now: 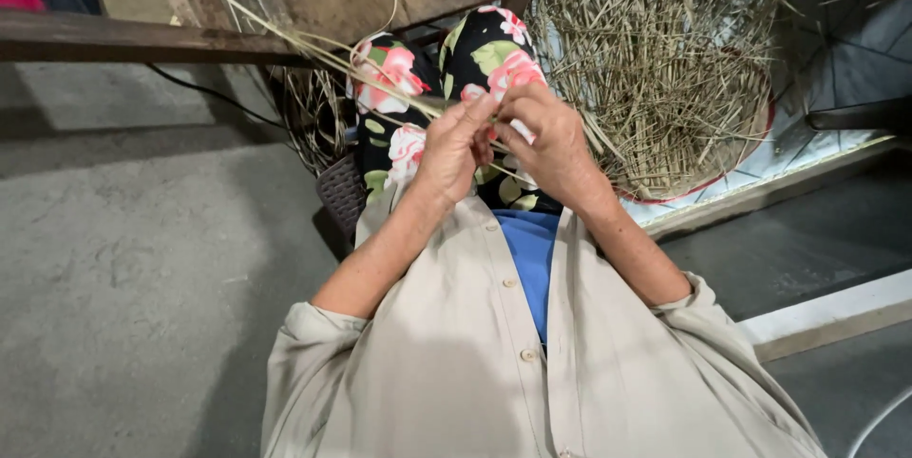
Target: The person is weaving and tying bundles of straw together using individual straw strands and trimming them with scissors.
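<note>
My left hand [452, 149] and my right hand [549, 143] are raised together over my lap, fingertips nearly touching. Both pinch thin, pale reed strips [313, 51] that run up and to the left from my fingers toward the wooden bench. My knees, in black trousers with pink flowers [494, 51], lie just beyond the hands. A beige shirt over a blue top fills the lower part of the view.
A big heap of dry reed stalks [665, 68] lies at the right on a red-rimmed mat. A dark wooden bench [123, 38] crosses the top left. A dark woven basket [340, 190] sits by my left knee. Grey concrete floor [133, 277] spreads left.
</note>
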